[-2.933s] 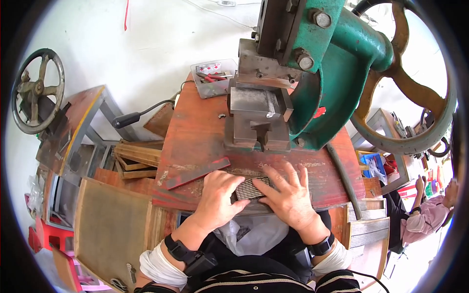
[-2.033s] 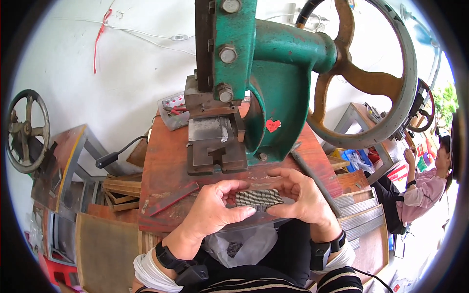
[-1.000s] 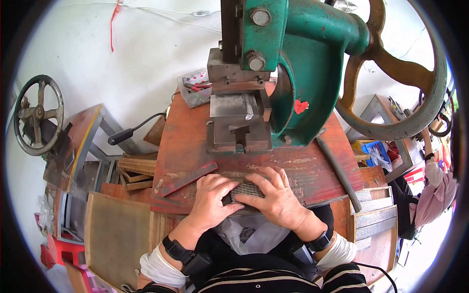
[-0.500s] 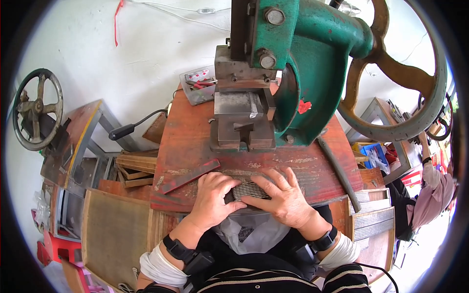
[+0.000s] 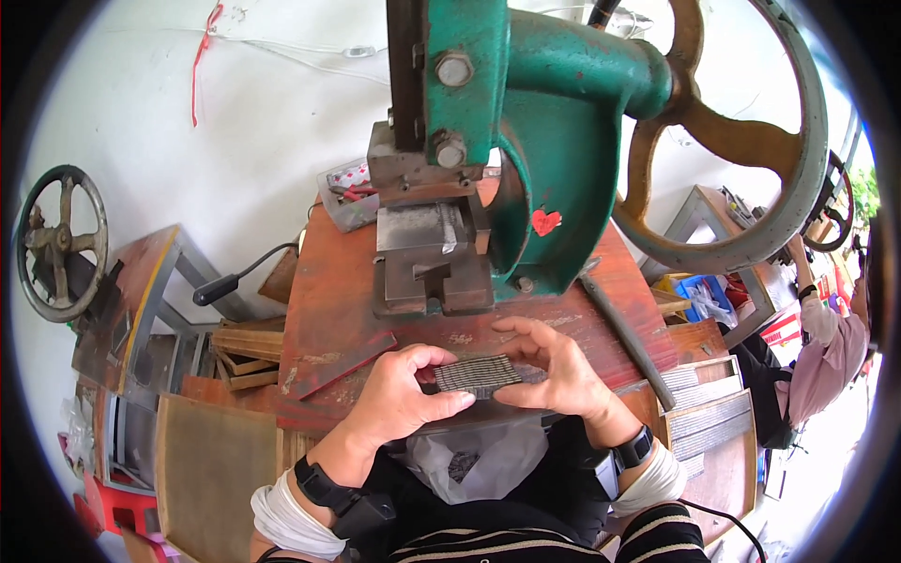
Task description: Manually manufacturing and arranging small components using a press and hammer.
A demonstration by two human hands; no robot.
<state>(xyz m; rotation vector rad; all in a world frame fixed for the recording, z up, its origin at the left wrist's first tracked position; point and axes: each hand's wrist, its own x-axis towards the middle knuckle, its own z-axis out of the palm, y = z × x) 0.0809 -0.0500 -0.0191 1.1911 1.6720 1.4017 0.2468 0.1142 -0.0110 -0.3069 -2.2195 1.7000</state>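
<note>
A small dark-grey block with a ribbed top [image 5: 477,374], like thin metal strips packed side by side, is at the table's near edge between my hands. My left hand [image 5: 402,392] is closed on its left end, thumb in front and index finger behind. At the right end is my right hand [image 5: 561,377], its thumb by the near corner, a finger behind and the index finger raised. Just beyond stands a green hand press [image 5: 568,159] with a steel die block [image 5: 434,281] at its base.
A red flat bar [image 5: 347,366] lies left on the wooden table [image 5: 314,281], a metal rod [image 5: 624,328] right. Wooden trays flank me, the right tray [image 5: 709,427] holding ribbed strips. A plastic bag [image 5: 469,460] hangs at my lap. Another person [image 5: 826,361] is far right.
My right hand's fingers have lifted off the block's top and spread toward its right end, uncovering more of the ribbed surface. My left hand keeps its grip. The whole view has shifted slightly.
</note>
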